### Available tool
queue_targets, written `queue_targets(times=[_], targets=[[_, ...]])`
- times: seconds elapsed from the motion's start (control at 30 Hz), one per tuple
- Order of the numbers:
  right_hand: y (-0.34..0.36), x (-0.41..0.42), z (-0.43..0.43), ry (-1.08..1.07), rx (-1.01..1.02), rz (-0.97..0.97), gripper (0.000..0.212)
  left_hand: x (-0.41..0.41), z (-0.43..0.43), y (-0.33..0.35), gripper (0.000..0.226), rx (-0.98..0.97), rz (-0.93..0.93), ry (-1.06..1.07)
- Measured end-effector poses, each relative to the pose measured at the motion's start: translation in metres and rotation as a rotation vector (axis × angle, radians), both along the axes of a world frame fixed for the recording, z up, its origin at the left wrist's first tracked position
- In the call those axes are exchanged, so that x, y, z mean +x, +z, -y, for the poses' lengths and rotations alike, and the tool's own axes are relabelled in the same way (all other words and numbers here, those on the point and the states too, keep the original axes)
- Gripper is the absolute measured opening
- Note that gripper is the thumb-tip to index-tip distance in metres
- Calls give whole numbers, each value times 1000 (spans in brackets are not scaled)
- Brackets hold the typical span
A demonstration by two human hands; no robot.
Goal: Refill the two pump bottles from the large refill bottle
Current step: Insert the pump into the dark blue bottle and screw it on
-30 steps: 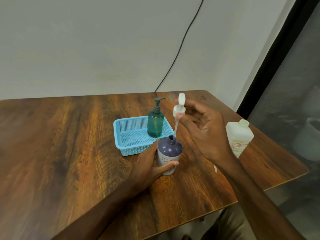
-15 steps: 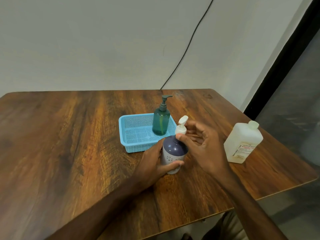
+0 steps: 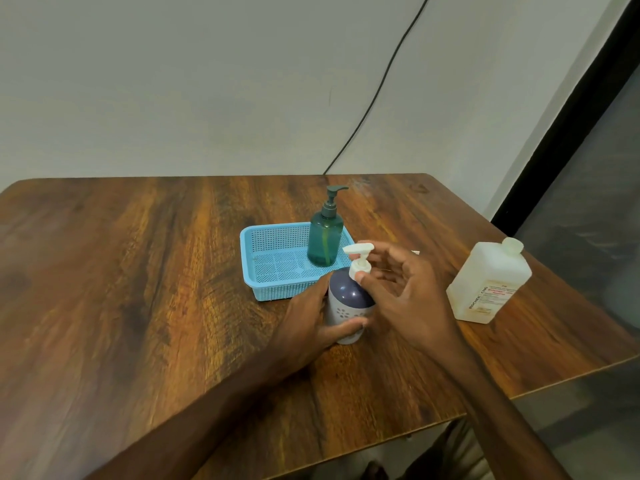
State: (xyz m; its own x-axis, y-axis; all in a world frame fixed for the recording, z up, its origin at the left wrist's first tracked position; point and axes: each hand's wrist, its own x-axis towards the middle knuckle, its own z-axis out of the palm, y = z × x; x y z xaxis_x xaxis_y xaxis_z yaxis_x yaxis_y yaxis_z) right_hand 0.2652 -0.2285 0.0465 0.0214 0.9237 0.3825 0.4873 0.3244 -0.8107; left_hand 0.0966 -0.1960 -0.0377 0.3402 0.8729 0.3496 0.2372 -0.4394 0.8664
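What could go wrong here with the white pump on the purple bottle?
The right hand pinches the white pump at its collar with fingertips only; it might seat crooked on the purple bottle and leak. The left hand grips that bottle right beside the blue basket, so a slip could knock it into the green pump bottle.

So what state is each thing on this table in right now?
Purple bottle: upright on the table, gripped by the left hand.
White pump: seated in the purple bottle's neck, collar pinched by the right hand; tightness unclear.
Green bottle: upright in the blue basket, pump on.
Refill bottle: upright, cap on, untouched.
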Motion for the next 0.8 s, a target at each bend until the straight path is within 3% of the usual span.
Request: queue_targets(times=[0.13, 0.2, 0.33, 0.5, 0.67, 0.8], targets=[[-3, -3, -5, -109, 25, -25, 47, 1, 1, 1, 74, 6, 14, -8], [-3, -4, -5, -80, 5, -6, 55, 1, 0, -1, 74, 11, 12, -10], [-2, 0, -4, 24, -14, -55, 52, 0, -1, 0, 74, 15, 5, -11], [-7, -9, -10, -138, 4, -83, 60, 1, 0, 1, 68, 5, 8, -10], [-9, 2, -5, 88, -86, -256, 55, 0, 0, 1, 74, 5, 20, -7], [-11, -4, -6, -87, -12, -209, 53, 1, 1, 2, 74, 7, 26, -3]])
